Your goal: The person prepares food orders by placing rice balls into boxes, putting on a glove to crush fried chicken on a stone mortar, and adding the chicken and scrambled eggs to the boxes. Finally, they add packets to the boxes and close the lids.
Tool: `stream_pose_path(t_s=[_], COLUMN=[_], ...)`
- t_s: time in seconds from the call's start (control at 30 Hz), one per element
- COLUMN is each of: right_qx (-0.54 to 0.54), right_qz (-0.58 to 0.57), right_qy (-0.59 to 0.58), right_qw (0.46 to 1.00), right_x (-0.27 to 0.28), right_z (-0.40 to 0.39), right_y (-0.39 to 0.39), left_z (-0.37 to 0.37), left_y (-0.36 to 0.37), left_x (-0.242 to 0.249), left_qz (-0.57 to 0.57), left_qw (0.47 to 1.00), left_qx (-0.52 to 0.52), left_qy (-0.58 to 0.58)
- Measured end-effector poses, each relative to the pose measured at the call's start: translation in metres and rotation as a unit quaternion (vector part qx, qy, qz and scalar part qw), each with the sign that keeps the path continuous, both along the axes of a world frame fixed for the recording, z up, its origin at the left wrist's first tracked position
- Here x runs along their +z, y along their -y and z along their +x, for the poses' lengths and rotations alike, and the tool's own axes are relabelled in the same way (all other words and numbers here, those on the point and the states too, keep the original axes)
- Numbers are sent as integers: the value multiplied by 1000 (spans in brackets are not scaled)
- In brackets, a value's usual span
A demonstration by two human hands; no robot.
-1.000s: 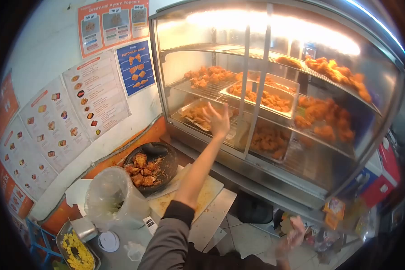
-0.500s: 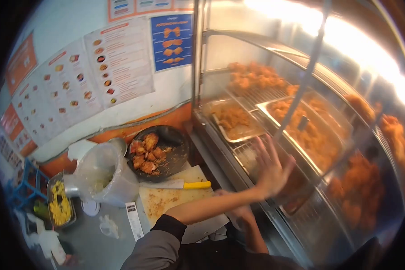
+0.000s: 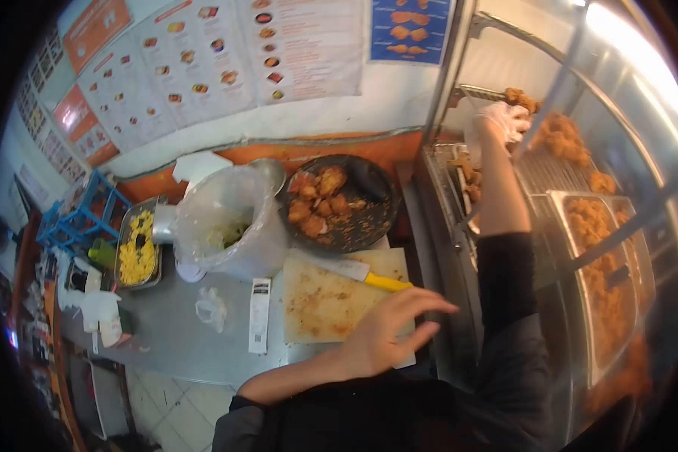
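Note:
My left hand (image 3: 393,331) is bare and open, fingers apart, over the near right part of the cutting board (image 3: 331,305). A knife with a yellow handle (image 3: 386,282) lies on the board just beyond it. My right hand (image 3: 504,123), in a clear glove, reaches into the glass-fronted cabinet at the upper rack. Its fingers are curled beside a piece of fried chicken (image 3: 520,99); what they hold is hidden. More fried chicken (image 3: 563,138) lies on the rack to its right.
A black pan (image 3: 369,226) with fried pieces stands behind the board. Left of it are a plastic-lined tub (image 3: 237,226) and a metal tray of yellow food (image 3: 137,255). A printed slip (image 3: 259,315) lies on the counter. Metal trays (image 3: 563,218) and the cabinet frame (image 3: 459,301) are at right.
My left hand has drawn back from the cabinet to the cutting board. My right hand has moved from low near my body up into the cabinet. The view has shifted left.

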State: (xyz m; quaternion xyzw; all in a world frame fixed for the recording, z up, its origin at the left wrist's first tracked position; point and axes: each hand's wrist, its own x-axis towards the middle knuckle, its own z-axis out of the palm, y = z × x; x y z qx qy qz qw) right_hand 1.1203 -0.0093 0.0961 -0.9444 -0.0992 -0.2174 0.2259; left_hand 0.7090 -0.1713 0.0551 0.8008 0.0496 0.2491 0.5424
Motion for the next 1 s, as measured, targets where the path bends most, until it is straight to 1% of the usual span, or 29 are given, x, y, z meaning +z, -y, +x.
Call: stream_pose_path(t_s=[0.03,0.07,0.1,0.13,0.17,0.23,0.3,0.33,0.37,0.4,0.43,0.47,0.5,0.53,0.57,0.63,0.67,0.7,0.73,0.77,0.8,0.83,0.9,0.93,0.97,1.0], right_qx=[3,-27,-59,-46,-33,-80,-58,-51,46,111,171,232,312,363,565,634,651,614,618,588,571,554,650,697,698,700], right_qz=[-6,-25,-42,-22,-2,-29,-64,5,92,186,166,144,27,-41,15,-58,-93,-201,-199,-296,-345,-393,-242,-262,-262,-353], right_qy=[-21,-19,-18,-25,-30,-14,-24,7,114,135,176,213,234,420,264,104,23,58,61,40,29,19,-133,-113,-113,-50], right_qw=[1000,999,997,998,999,996,996,999,988,967,955,938,920,831,782,764,753,761,759,752,744,733,708,658,657,619], right_x=[0,7,16,21,23,23,33,31,16,17,12,6,-28,-72,-110,-181,-216,-233,-215,-174,-156,-138,-129,-154,-160,-164], right_z=[-8,-12,-15,-14,-10,-7,-14,-3,-3,-40,-94,-149,-172,-189,-217,-251,-268,-274,-284,-296,-302,-309,-311,-305,-306,-308], right_y=[3,2,3,12,22,20,29,28,29,32,36,41,40,28,25,15,9,4,0,-1,-10,-18,-41,-57,-66,-77], left_z=[-22,-46,-72,-98,-125,-185,-234,-257,-277,-297,-315,-323,-319,-311,-304,-293,-287,-284,-285,-288,-288,-285,-277,-277,-276,-274], left_y=[-4,-8,-9,-7,-3,9,31,43,53,61,68,71,68,61,54,41,36,33,35,40,43,44,49,51,49,43], left_x=[-17,-36,-56,-73,-91,-138,-159,-175,-193,-216,-241,-254,-254,-248,-244,-236,-228,-223,-223,-226,-230,-235,-249,-253,-256,-259], left_qz=[-39,-114,-186,-240,-293,-360,-421,-427,-433,-438,-419,-398,-401,-419,-434,-442,-430,-416,-414,-351,-287,-288,-212,-213,-128,-41], left_qw=[998,989,973,953,925,861,762,725,685,681,652,621,618,592,563,558,576,595,593,628,657,654,618,615,598,572], left_qx=[38,75,109,170,231,351,484,533,579,580,624,666,668,687,704,702,695,687,690,695,696,699,758,759,789,810], left_qy=[-28,-53,-76,-79,-78,-77,-93,-94,-93,-86,-98,-111,-108,-54,-1,22,22,22,26,0,-29,-29,2,-1,-64,-122])
